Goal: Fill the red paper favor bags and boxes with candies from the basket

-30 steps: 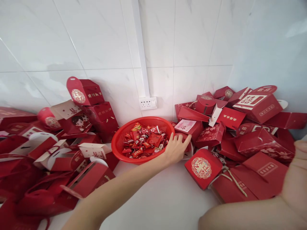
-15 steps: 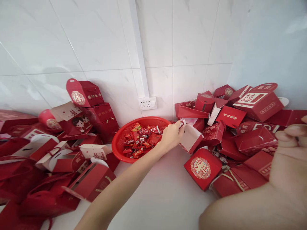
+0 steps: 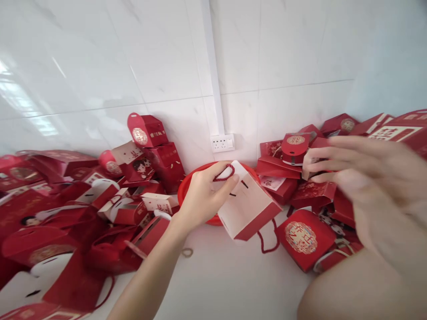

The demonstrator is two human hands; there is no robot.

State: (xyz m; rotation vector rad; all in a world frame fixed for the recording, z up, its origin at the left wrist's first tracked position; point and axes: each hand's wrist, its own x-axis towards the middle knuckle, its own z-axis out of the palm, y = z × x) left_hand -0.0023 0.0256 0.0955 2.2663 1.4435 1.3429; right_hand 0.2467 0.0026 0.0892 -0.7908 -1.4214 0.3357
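Note:
Above the front of the red basket (image 3: 184, 192), my left hand (image 3: 208, 189) grips a small box (image 3: 248, 202) with a pinkish-white face and red side. A dark red cord loops by its fingers, and another cord loop hangs from the box's lower right. The box and my hand hide most of the basket and what lies in it. At the right, blurred by motion, my right hand (image 3: 367, 191) has its fingers spread and holds nothing visible. It is in front of the right pile, above a red box with a round emblem (image 3: 300, 238).
Many red gift boxes (image 3: 113, 253) are heaped on the left, some stacked against the tiled wall (image 3: 167, 53). More red boxes (image 3: 276, 166) are piled on the right. A power socket (image 3: 223, 143) is on the wall. A small cord loop (image 3: 187, 253) lies on the white surface (image 3: 213, 284).
My left hand has lifted the box away from the right pile and brought it over the basket. My right hand has moved left and forward. The view has shifted.

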